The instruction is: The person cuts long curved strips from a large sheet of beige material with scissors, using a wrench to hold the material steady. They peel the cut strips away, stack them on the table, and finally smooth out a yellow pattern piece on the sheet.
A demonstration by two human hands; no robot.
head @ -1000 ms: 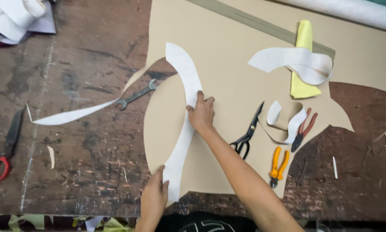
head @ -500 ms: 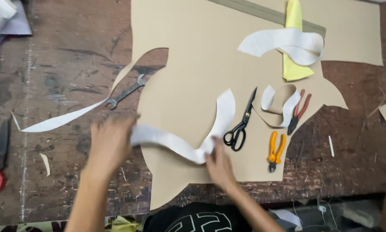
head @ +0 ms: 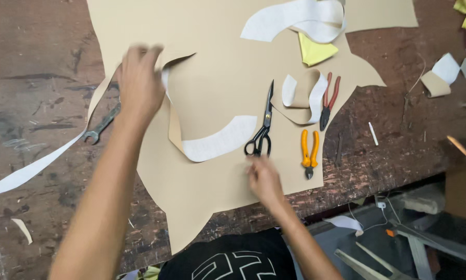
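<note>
While the left hand (head: 138, 85) reaches out over the tan sheet (head: 222, 67), its fingers close on the upper end of a curved white strip (head: 217, 142), which bends down from the hand and lies across the sheet toward the black scissors (head: 263, 129); motion blur softens the grip, yet the strip rises visibly at the fingers; the right hand (head: 264, 179) rests lower on the sheet, just below the scissors' handles, fingers loosely curled and holding nothing that can be seen; orange-handled cutters (head: 308, 153) lie just right of the scissors, red-handled pliers (head: 327, 101) above them beside a small curled offcut (head: 300, 93); a wrench (head: 102, 124) sits on the worn brown surface (head: 36, 78) at the sheet's left edge, near a long white strip (head: 33, 168) trailing leftward; a yellow scrap (head: 316, 52) lies under another white piece (head: 295, 21) farther up.
</note>
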